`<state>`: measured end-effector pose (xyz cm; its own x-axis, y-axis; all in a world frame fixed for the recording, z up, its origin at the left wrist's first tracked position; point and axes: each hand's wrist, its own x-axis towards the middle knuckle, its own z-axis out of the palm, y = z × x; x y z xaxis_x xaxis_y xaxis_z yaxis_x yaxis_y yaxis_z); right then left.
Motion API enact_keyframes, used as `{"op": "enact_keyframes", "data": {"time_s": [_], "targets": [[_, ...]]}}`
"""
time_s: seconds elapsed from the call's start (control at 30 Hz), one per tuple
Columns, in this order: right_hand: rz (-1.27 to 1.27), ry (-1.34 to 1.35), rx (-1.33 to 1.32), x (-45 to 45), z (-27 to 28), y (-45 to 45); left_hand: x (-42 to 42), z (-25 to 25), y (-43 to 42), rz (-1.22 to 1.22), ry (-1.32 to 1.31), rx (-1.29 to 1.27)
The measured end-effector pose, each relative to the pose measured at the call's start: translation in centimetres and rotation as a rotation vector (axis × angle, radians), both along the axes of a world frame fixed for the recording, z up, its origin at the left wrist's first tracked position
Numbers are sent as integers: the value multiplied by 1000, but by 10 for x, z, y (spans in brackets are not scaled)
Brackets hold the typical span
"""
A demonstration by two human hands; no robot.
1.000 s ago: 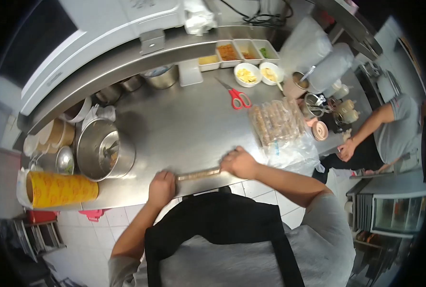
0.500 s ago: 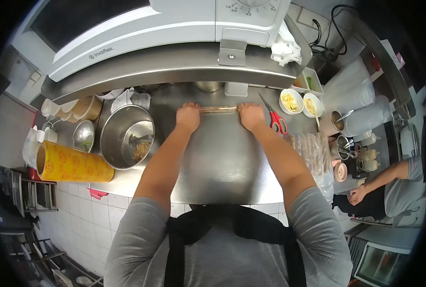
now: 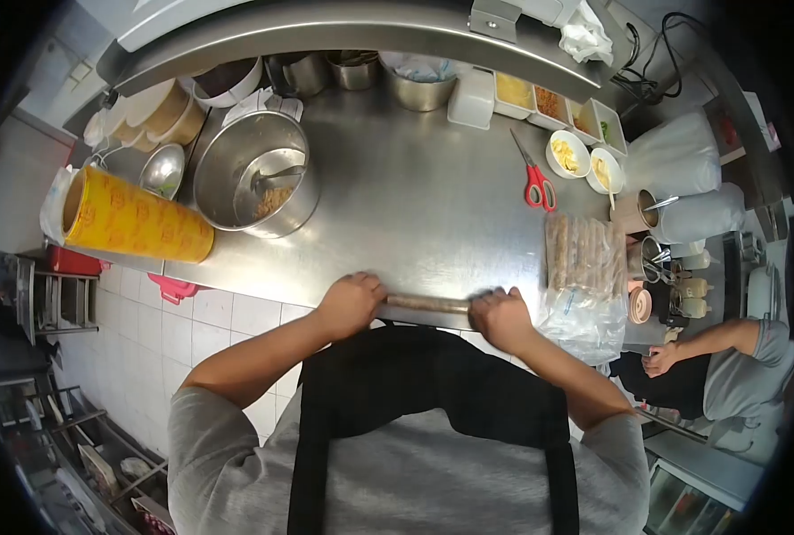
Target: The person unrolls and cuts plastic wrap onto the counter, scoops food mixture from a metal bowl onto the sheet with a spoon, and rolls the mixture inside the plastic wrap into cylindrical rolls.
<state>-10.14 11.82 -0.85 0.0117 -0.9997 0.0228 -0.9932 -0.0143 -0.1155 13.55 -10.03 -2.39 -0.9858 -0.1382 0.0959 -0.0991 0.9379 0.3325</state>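
Roll (image 3: 428,304), slim and brown, is held crosswise at the near edge of the counter (image 3: 397,214), close to the apron (image 3: 433,374); whether it is borne by the metal or lifted just clear cannot be told. One end is taken by each hand, presumably so that it is kept straight and evenly controlled, with the middle left uncovered. The left hand (image 3: 352,305) is curled tightly, its end enclosed in the palm; by the right hand (image 3: 504,319) the opposite end is gripped too, fingers folded, though blurred. Beyond the right hand, wrapped rolls (image 3: 584,254) are laid side by side, apparently so that they are kept tidy. Past these, scissors (image 3: 534,190) are set with handles toward the person, seemingly for easy pick-up. A pot (image 3: 301,217) is placed beyond the left hand, its spoon (image 3: 281,174) left inside, perhaps ready for use.
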Motion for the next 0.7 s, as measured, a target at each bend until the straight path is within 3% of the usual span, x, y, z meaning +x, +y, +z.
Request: {"op": "enact_keyframes", "data": {"time_s": [0.17,0.23,0.3,0.4,0.5,0.7], "targets": [[-51,173,31,-46,-7,-49,-48,-4,-50,104,39,-199],[-103,234,-108,-68,-15,-78,-74,-4,-71,185,60,-233],[-202,185,-64,-82,-11,-109,-103,-2,-86,376,-36,-167],[-402,51,87,-105,-3,-146,-138,-2,-116,431,-78,-193],[-540,102,246,-110,13,-179,-175,30,-121,472,-416,-208],[-606,300,374,-85,34,-207,-239,33,-105,648,-540,-139]]}}
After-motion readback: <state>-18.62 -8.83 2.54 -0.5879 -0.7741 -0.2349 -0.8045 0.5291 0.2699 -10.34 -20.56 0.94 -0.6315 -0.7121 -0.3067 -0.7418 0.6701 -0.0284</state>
